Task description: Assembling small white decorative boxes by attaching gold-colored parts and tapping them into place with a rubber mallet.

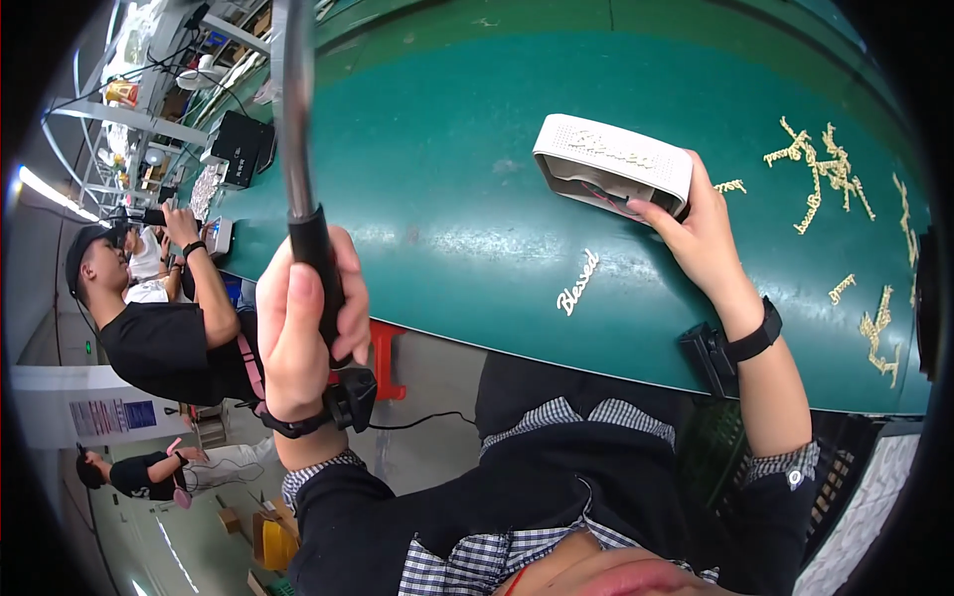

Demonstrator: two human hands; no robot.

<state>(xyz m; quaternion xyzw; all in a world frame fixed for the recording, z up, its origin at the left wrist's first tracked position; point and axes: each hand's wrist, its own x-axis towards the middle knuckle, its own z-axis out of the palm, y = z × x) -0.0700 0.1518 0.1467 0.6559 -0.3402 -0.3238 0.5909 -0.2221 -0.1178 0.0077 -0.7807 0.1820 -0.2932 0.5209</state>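
My left hand (308,323) is raised at the table's near edge, its fingers wrapped round the black grip of a tool with a shiny metal shaft (295,129). The top of that tool runs out of the picture, so its kind does not show. In my right hand (704,233) is a white, box-like plastic housing (564,139) with rounded corners, tilted above the table. My right thumb reaches into its open side, where red and dark wires show. Cream script lettering lies across its perforated face. Nearer to me, one cream script-lettering piece (578,283) rests alone on the table.
Several more cream lettering pieces (820,169) lie scattered across the right of the green table (447,238). Far left stand a black box (238,149) and a co-worker (164,318) with raised hands. A red stool (386,363) is below the table edge. Black devices are strapped to my wrists.
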